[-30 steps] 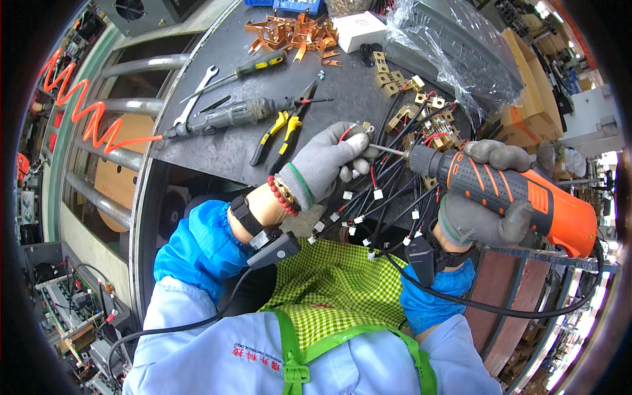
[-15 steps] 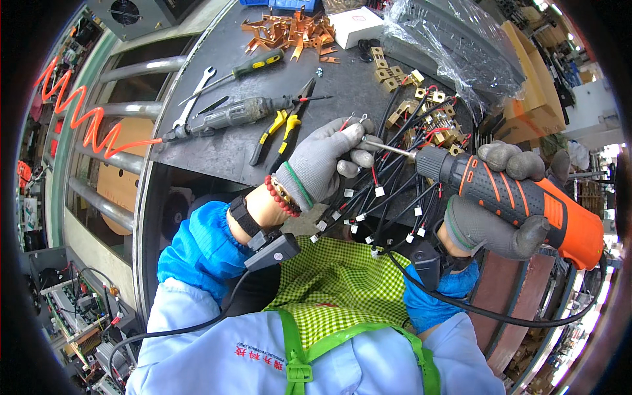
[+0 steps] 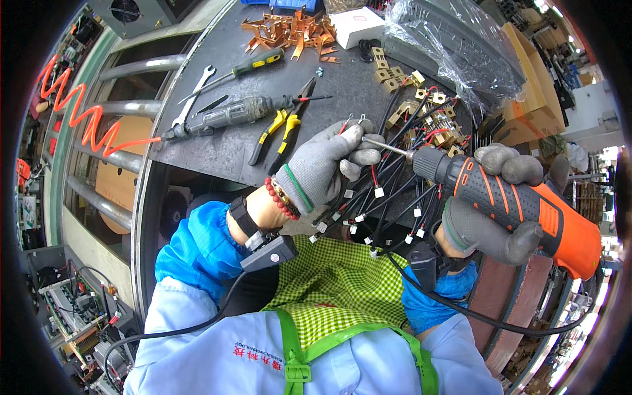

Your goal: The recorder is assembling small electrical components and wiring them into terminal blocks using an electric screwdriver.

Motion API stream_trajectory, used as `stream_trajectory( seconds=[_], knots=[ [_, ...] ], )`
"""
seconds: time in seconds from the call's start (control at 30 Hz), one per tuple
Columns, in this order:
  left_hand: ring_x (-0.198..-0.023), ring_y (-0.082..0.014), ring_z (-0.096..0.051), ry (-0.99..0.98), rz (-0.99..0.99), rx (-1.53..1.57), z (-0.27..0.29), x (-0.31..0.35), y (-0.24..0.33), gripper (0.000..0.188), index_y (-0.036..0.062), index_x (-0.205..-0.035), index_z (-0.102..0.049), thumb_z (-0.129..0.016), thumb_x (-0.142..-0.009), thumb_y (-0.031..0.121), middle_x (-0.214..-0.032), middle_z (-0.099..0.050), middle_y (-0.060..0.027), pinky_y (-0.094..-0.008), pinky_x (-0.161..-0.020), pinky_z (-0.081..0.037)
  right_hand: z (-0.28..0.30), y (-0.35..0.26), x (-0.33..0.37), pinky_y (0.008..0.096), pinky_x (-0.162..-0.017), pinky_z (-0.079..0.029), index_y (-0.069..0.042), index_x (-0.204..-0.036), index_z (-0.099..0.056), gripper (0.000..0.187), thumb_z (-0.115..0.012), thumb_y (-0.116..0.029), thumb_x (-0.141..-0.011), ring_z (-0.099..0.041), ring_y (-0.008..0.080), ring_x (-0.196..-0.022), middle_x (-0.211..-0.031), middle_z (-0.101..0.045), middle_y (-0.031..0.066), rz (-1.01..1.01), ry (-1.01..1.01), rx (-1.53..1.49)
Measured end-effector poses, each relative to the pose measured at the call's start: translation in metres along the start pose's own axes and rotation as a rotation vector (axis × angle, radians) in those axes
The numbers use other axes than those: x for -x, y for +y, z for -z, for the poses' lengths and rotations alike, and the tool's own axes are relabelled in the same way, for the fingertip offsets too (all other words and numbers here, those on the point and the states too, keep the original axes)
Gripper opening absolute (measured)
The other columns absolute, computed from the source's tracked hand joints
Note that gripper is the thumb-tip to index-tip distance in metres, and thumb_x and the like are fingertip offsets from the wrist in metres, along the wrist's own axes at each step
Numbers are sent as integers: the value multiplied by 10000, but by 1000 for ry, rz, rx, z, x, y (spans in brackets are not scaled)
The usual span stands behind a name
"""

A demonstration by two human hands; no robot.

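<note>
1. Electric screwdriver, orange and black, gripped in gloved right hand at 3 o'clock; its bit meets a wire terminal pinched by left hand.
2. Dark workbench at 12 o'clock: yellow-handled pliers, copper brackets.
3. Wire bundle partly hidden behind hands.

Gloved left hand on wires, right hand around electric screwdriver.

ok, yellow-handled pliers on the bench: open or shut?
Open. The yellow-handled pliers lie flat on the dark bench, handles splayed apart; neither gloved hand touches them.
</note>
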State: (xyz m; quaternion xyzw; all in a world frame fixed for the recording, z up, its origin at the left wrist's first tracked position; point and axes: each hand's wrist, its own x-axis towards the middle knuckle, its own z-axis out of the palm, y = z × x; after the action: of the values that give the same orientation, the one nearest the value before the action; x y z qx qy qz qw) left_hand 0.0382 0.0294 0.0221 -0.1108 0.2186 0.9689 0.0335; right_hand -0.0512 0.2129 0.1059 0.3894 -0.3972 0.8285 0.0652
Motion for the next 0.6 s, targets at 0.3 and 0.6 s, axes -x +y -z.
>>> stream_trajectory(
  seconds=[0.3, 0.6],
  knots=[
    [-648, -40, -546, 203, -47, -550, 2, -5, 12, 291, 19, -1168, -563, -527, -960, 220, -861, -612, -12, -158, -495, -407, 14, 5, -6, 377, -728, -493, 15, -913, -591, 624, -603, -579, -720, -613, 279, -785, -841, -604, 163, 18, 92, 103],
    [-707, -67, -583, 187, -354, -1353, 4, -4, 14, 242, -10, -1005, -667, -594, -898, 194, -792, -663, -22, -232, -638, -478, 13, 9, -7, 366, -663, -542, 10, -889, -598, 580, -602, -551, -744, -648, 294, -722, -829, -627, 153, 35, 194, 193]
  ],
)
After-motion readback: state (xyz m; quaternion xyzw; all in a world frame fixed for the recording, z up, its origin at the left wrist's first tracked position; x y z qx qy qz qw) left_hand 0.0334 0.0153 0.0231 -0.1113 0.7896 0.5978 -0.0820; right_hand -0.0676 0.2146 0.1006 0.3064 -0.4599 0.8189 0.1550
